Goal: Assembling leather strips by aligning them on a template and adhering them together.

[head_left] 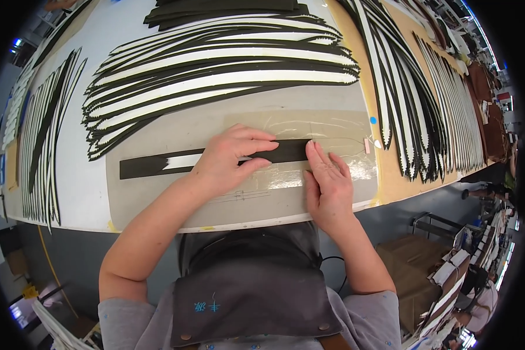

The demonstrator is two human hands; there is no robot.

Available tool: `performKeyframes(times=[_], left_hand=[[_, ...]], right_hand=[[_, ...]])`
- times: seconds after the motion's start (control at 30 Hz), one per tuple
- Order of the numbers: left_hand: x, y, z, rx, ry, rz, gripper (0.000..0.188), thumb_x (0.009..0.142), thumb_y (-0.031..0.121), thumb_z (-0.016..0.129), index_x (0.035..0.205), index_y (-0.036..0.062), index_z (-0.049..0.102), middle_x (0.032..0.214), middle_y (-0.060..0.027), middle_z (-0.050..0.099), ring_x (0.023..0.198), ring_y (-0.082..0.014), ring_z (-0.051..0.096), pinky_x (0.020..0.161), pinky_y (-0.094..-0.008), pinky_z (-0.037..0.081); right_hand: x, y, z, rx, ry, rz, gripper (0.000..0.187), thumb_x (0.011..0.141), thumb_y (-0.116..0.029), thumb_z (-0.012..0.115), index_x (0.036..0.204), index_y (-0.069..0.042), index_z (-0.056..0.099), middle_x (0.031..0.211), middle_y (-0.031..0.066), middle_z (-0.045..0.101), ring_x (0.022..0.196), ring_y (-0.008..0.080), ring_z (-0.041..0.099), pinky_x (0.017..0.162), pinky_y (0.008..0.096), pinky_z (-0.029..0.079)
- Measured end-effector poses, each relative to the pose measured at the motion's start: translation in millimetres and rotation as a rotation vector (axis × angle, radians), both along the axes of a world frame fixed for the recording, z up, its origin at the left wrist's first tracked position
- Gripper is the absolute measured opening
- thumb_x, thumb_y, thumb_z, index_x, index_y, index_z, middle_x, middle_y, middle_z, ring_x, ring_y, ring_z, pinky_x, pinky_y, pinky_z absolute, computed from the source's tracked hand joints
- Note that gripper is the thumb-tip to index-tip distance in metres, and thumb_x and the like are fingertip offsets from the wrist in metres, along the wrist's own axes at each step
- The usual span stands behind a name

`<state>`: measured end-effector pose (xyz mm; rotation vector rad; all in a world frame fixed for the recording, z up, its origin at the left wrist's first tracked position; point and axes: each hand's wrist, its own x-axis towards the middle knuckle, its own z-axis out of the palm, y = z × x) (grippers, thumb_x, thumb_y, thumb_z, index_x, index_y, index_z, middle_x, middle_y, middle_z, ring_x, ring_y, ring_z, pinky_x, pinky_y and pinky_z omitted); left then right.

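A long black strip (140, 167) with a white middle lies crosswise on the grey work mat (227, 213). My left hand (230, 157) bends over its middle, fingers along the far edge and thumb at the near edge, pinching it. To the right of that hand the strip shows only black, apparently folded over the white; the fold is partly hidden by my fingers. My right hand (331, 185) rests at the strip's right end, its fingers stretched out and pressing on it, the thumb apart on the mat.
Just beyond the mat lies a pile of black-and-white strips (221, 73). More strips hang over the table edge at right (402, 116) and left (46, 140). A blue round dot (373, 121) and a small pink piece (367, 146) sit near the mat's right side. Brown sheets (414, 262) stand below right.
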<state>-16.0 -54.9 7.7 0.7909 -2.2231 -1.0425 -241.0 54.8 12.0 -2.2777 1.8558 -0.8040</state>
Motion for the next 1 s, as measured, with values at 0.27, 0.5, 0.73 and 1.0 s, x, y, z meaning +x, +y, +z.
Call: performKeyframes(times=[0.27,0.5,0.73,1.0], left_hand=[[-2.8,5.2,1.0,-0.175,-0.098,-0.022,0.034,0.085,0.006,0.074,0.118,0.0068,0.073,0.125,-0.0074,0.069,0.111,-0.0296,0.060,0.093,-0.0379,0.052],[-4.7,8.8,3.5,-0.159,-0.132,-0.022,0.034,0.087,0.002,0.070,0.120,0.0054,0.072,0.129,-0.0064,0.067,0.111,-0.0312,0.057,0.095,-0.0382,0.051],[-5.0,6.7,6.6,-0.142,-0.125,-0.042,0.035,0.087,0.002,0.070,0.121,0.0054,0.072,0.128,-0.0058,0.068,0.110,-0.0311,0.057,0.096,-0.0383,0.051],[-5.5,7.2,7.3,-0.166,-0.163,-0.044,0.036,0.086,0.002,0.069,0.122,0.0084,0.072,0.132,-0.0050,0.066,0.109,-0.0307,0.055,0.097,-0.0386,0.050]], right_hand=[[0.9,1.1,1.9,-0.027,0.030,-0.017,0.051,0.089,-0.001,0.065,0.139,-0.001,0.056,0.136,0.0124,0.065,0.131,0.0247,0.060,0.110,0.0467,0.041],[-24.4,-10.8,23.9,0.135,-0.142,0.046,0.048,0.086,-0.006,0.071,0.133,-0.007,0.064,0.127,0.0149,0.069,0.121,0.0285,0.063,0.108,0.0459,0.042],[-38.4,-71.0,45.8,0.526,-0.372,-0.173,0.020,0.088,-0.018,0.079,0.089,0.000,0.070,0.069,0.0051,0.070,0.058,0.0122,0.064,0.056,0.0274,0.049],[-37.9,-90.0,46.8,0.729,-0.353,-0.150,0.029,0.084,-0.023,0.085,0.075,-0.001,0.067,0.063,0.0045,0.066,0.055,0.0118,0.062,0.052,0.0273,0.048]])
